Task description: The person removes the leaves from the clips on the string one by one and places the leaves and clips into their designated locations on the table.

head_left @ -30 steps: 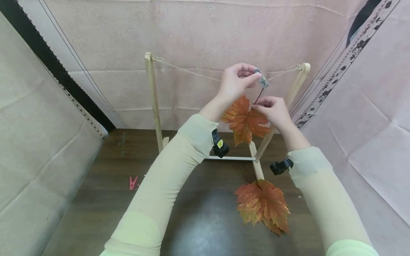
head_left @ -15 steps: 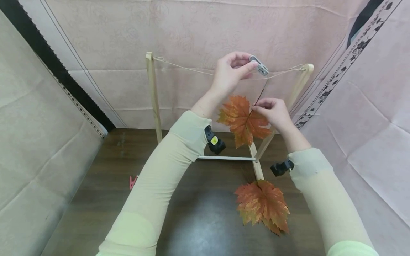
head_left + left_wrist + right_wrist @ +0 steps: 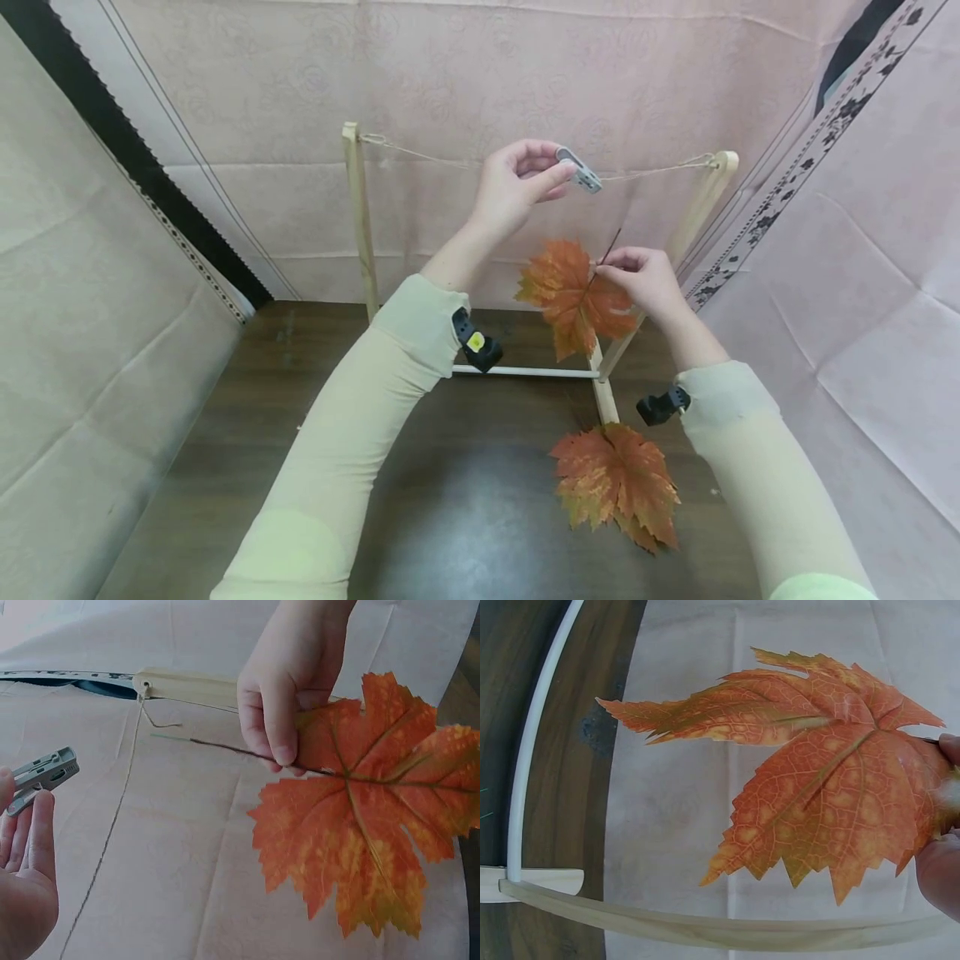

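Note:
My left hand (image 3: 513, 187) pinches a grey clothespin (image 3: 579, 171) between thumb and fingers, up by the string (image 3: 660, 172). In the left wrist view the clothespin (image 3: 45, 778) lies to one side of the string, with the leaf stem on the other. Lower and to the right, my right hand (image 3: 642, 279) pinches the dark stem of an orange artificial maple leaf (image 3: 577, 298). The stem's free tip points up, below the string and apart from the clothespin. The right wrist view shows the leaf's (image 3: 832, 787) veined surface, with only the fingertips at the edge.
The string is tied between two wooden posts (image 3: 358, 225), joined low down by a white rod (image 3: 532, 372). More maple leaves (image 3: 618, 483) lie stacked on the dark wooden table (image 3: 465, 517), near the frame's right foot (image 3: 604, 402). Pale cloth (image 3: 465, 83) hangs behind.
The clothespin has moved left, away from the stem tip, with my left hand. My right hand and the leaf have dropped slightly. My left sleeve now covers the pink clothespin on the table.

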The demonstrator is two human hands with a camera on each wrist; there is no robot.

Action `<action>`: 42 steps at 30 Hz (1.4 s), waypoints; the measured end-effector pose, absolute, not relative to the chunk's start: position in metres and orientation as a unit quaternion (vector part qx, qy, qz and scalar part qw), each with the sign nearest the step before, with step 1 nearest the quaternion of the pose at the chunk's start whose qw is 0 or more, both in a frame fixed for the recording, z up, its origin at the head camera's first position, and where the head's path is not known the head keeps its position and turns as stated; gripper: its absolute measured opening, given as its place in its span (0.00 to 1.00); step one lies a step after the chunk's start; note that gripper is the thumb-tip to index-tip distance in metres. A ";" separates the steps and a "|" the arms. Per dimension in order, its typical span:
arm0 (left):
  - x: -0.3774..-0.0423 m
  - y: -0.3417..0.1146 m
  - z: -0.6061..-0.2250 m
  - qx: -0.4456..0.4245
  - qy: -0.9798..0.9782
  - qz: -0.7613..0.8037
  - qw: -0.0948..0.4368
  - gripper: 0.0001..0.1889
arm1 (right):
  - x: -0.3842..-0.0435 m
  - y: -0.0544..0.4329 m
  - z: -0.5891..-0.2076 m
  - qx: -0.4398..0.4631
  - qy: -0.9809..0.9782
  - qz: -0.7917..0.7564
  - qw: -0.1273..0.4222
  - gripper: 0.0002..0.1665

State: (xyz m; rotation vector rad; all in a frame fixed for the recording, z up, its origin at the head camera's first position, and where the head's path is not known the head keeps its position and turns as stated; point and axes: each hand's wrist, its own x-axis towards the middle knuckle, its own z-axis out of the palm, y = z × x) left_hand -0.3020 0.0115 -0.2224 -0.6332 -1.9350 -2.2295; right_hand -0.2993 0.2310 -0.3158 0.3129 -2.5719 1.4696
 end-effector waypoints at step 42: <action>-0.272 -0.125 -0.354 -0.040 -0.683 -0.729 -0.017 0.21 | -0.284 0.265 -0.347 0.124 -0.884 0.451 -0.025 0.11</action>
